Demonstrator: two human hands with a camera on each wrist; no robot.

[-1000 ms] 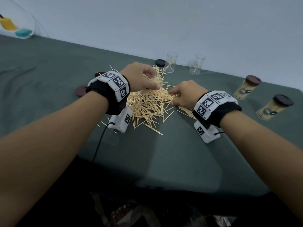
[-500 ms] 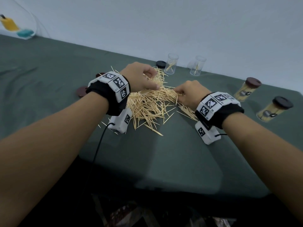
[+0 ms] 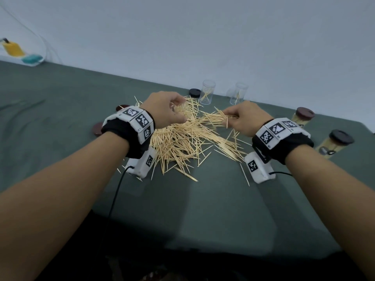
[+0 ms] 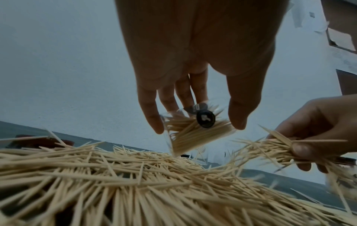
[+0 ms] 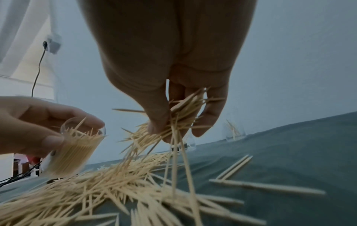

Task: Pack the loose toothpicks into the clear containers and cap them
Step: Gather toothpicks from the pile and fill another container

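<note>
Toothpick pile (image 3: pixel 188 142) between left hand (image 3: pixel 162 110) and right hand (image 3: pixel 246 118), mid-table.

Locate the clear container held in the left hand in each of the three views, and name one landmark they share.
Head: the clear container sits upper centre, mostly hidden inside the left hand.
Left wrist: centre, tilted, between the fingers, packed with toothpicks.
Right wrist: left side, open mouth facing right.
Shared landmark: the loose toothpick pile on the green cloth, below the container in every view.
</note>
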